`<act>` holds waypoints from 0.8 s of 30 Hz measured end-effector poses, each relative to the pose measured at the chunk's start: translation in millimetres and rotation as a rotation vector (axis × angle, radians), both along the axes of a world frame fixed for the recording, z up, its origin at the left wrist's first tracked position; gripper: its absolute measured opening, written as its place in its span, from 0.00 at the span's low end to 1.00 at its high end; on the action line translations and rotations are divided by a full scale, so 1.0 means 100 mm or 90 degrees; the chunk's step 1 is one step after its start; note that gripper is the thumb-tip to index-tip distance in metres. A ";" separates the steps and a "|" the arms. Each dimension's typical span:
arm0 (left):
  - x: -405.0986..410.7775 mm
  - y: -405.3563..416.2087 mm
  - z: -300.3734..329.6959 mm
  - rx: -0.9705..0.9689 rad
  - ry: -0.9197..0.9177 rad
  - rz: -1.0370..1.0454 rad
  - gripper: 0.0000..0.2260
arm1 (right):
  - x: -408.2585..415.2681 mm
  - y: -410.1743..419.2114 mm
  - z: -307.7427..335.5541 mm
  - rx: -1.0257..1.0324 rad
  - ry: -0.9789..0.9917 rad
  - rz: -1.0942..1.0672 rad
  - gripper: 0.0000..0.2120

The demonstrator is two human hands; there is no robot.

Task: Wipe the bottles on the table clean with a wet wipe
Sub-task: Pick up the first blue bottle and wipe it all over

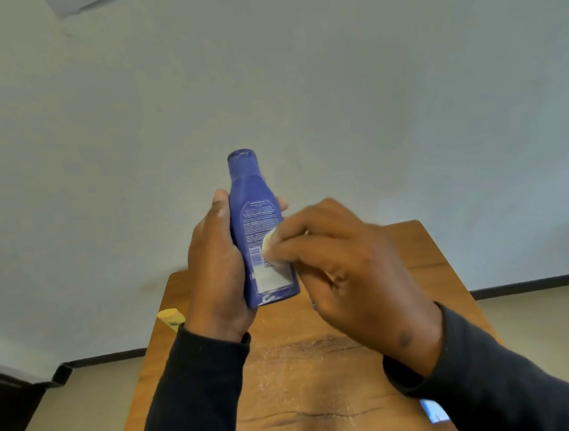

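A dark blue lotion bottle with a printed back label is held upright above the table, cap at the top. My left hand wraps around its left side and back. My right hand pinches a small white wet wipe and presses it against the label on the bottle's right side. Most of the wipe is hidden under my fingers. A yellow bottle lies at the table's far left edge, partly hidden behind my left wrist.
The wooden table carries white specks and dark streaks in its middle. A blue and white packet peeks out under my right sleeve at the right edge. A pale wall rises behind the table, with floor on both sides.
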State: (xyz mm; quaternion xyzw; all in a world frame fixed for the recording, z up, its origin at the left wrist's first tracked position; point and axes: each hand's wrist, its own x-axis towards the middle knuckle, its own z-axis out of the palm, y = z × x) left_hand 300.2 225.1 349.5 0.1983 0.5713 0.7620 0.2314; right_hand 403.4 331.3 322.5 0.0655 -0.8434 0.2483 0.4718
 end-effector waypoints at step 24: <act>0.08 -0.07 0.07 0.039 -0.067 0.034 0.23 | 0.21 -0.11 -0.01 -0.159 -0.026 0.048 0.15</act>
